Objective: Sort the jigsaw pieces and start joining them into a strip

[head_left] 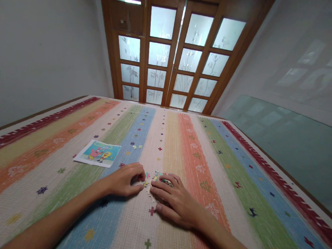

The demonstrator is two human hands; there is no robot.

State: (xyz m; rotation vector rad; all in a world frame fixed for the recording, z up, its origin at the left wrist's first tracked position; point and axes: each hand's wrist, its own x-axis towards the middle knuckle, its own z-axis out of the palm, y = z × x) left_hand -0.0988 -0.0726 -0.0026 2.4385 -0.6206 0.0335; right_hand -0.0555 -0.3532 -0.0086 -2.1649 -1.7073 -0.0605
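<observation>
Head view: shows nearest, at four o'clock of a loose heap of small multicoloured jigsaw pieces (148, 183), bare right hand (173, 201), palm down, with fingers spread over them. Shows at nine o'clock bare left hand (126, 179), with thumb and forefinger curled close; cannot tell whether pinching a piece. Shows beneath, striped multicoloured cloth (132, 228); farther, at ten o'clock, rectangular cartoon-printed paper sheet (99, 153); at twelve, brown wooden doors (173, 70) with frosted panes.
</observation>
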